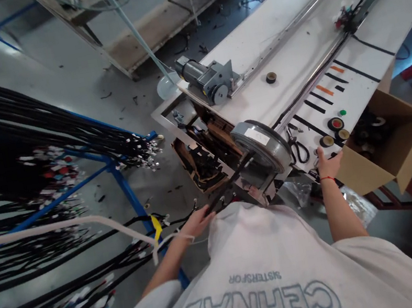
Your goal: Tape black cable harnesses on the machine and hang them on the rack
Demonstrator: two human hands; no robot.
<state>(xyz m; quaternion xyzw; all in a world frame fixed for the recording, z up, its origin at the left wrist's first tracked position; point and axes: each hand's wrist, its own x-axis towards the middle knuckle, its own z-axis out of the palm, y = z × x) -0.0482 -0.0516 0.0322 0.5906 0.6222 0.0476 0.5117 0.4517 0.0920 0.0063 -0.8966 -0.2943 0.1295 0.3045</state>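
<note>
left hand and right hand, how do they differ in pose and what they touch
The left hand is low, at a bundle of black cables; the right hand is raised to the near edge of the long white table, beside black tape rolls. The right wrist wears a thin red thread; the left shows none. Both are bare and stretched forward.

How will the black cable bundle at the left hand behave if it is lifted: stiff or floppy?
Probably floppy: the black cable bundle by the left hand looks like the harnesses on the blue rack, which sag in curves. It may snag, since those harnesses end in small connectors. It is likely light for its length, being thin.
</note>
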